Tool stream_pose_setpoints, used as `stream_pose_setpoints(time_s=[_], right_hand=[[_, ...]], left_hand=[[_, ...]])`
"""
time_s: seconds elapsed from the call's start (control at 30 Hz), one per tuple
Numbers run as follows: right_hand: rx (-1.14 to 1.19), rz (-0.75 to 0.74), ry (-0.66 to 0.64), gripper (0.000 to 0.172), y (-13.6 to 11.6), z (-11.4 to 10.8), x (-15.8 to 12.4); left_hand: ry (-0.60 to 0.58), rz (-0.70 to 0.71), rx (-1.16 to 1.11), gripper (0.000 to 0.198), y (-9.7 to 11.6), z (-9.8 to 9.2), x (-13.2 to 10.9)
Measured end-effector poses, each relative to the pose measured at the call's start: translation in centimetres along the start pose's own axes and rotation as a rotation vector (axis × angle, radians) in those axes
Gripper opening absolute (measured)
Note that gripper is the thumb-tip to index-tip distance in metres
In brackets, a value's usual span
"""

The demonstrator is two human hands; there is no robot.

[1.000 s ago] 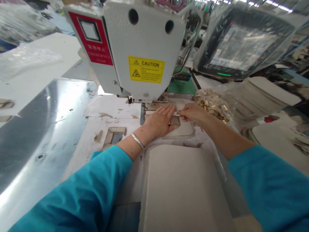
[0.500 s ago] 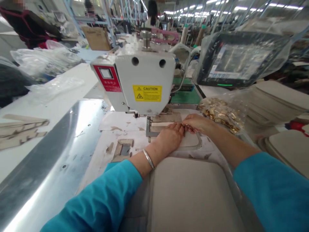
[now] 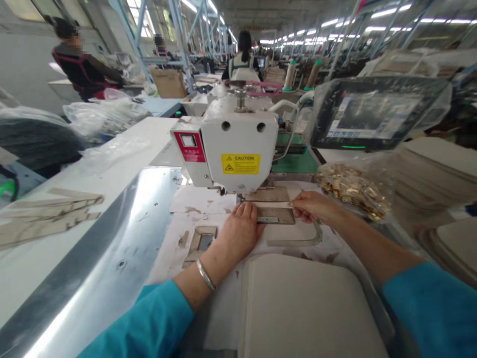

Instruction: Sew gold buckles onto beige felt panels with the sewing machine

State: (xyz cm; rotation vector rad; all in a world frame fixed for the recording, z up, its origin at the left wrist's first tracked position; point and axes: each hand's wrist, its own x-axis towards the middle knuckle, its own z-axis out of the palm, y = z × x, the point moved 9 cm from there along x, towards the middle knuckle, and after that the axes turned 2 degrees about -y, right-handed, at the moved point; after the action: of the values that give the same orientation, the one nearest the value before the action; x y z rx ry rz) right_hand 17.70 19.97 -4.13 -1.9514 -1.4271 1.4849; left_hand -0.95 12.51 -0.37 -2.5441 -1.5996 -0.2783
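Note:
A pale narrow fabric strip [image 3: 274, 204] lies across the brown plate [image 3: 283, 216] beneath the sewing machine head [image 3: 238, 144]. My right hand [image 3: 311, 205] pinches the strip's right end. My left hand [image 3: 241, 228] lies flat over its left end, fingers stretched out and pressing down beside the machine's foot; they hide that end and most of the grey metal frame there. Under the plate is a beige panel [image 3: 294, 233] with rounded corners. A small template with a square window [image 3: 194, 251] rests left of my left wrist.
A stack of beige panels [image 3: 309, 303] stands in front of me. Gold metal buckles in a plastic bag [image 3: 352, 189] lie at the right, below a wrapped control screen [image 3: 376, 114]. Cut strips [image 3: 55, 214] are on the left table. Co-workers sit farther back.
My left hand has slid left along the strip, away from my right hand, uncovering the strip and plate. My right hand keeps its pinch. The view has tilted up.

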Motion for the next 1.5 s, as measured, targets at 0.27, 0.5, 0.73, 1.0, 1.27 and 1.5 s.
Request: stream_pose_setpoints(time_s=[0.27, 0.5, 0.73, 1.0, 1.27, 1.5], right_hand=[[0.034, 0.022, -0.068, 0.011, 0.2, 0.1, 0.3], [-0.017, 0.021, -0.006, 0.009, -0.4, 0.1, 0.0], [-0.064, -0.051, 0.060, 0.012, -0.2, -0.1, 0.3], [-0.066, -0.025, 0.072, 0.017, 0.0, -0.3, 0.1], [-0.065, -0.015, 0.071, 0.014, -0.4, -0.5, 0.0], [-0.125, -0.023, 0.056, 0.022, -2.0, 1.5, 0.3]], left_hand=[[0.010, 0.003, -0.008, 0.047, 0.1, 0.5, 0.2], [0.015, -0.004, -0.105, 0.040, -0.4, 0.1, -0.5], [0.008, -0.236, -0.048, 0.036, -2.9, -1.6, -2.0], [-0.053, -0.245, -0.007, 0.047, -3.6, -1.4, -1.1], [-0.078, -0.206, 0.012, 0.047, -3.8, -1.3, -1.0], [-0.093, -0.221, 0.031, 0.047, -5.7, -1.6, -2.0]])
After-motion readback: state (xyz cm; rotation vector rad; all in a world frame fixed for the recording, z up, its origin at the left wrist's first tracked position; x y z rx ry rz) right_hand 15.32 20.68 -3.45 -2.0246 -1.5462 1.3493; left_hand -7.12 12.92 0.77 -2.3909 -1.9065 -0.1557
